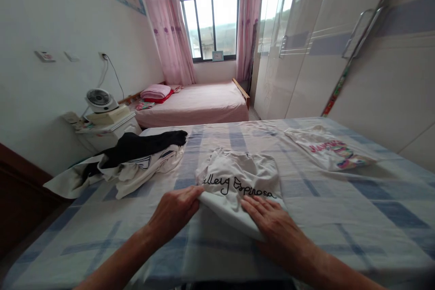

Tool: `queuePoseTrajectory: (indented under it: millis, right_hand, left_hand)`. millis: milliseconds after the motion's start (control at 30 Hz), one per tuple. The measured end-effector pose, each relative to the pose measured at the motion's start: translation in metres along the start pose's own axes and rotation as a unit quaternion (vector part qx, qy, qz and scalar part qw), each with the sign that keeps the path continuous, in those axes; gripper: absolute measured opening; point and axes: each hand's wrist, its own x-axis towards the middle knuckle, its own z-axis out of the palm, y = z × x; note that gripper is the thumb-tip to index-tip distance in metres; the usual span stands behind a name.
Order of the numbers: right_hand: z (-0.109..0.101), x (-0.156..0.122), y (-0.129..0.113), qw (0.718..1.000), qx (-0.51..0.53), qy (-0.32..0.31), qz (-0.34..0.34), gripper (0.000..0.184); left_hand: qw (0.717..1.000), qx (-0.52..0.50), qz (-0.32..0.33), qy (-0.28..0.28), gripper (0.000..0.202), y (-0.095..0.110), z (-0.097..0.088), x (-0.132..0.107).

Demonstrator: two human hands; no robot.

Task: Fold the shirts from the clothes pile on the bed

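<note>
A white T-shirt [231, 173] with black cursive lettering lies partly folded on the bed in front of me. Its near edge sags between my two hands. My left hand [181, 201] is closed on the left corner of that edge, with the fingertips pinching the cloth. On the right side, my right hand [272, 222] has its fingers laid over the shirt, just below the lettering. The near edge runs in between these fingers and the lower part of the hand; the thumb is mostly hidden.
A blue-and-white checked sheet [316, 222] covers the bed. To the left lie a black garment [146, 145] and white clothes [159, 165] in a loose pile. Another white shirt [329, 147] with a colourful print lies at right. A fan [100, 99] stands beyond the pile.
</note>
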Motion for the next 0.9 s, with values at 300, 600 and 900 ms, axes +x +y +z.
queuePoseTrajectory:
  millis: [300, 600, 900]
  right_hand:
    - [-0.147, 0.068, 0.097, 0.933, -0.180, 0.262, 0.169, 0.035]
    - [-0.210, 0.075, 0.055, 0.881, -0.256, 0.390, 0.081, 0.029]
    - [-0.055, 0.088, -0.014, 0.986, -0.002, -0.025, -0.166, 0.033]
  left_hand:
    - [0.982, 0.014, -0.063, 0.177, 0.028, -0.001, -0.089, 0.203]
    - [0.830, -0.433, 0.014, 0.350, 0.024, -0.027, -0.106, 0.251]
    - [0.877, -0.320, -0.329, 0.144, 0.028, -0.135, 0.030, 0.121]
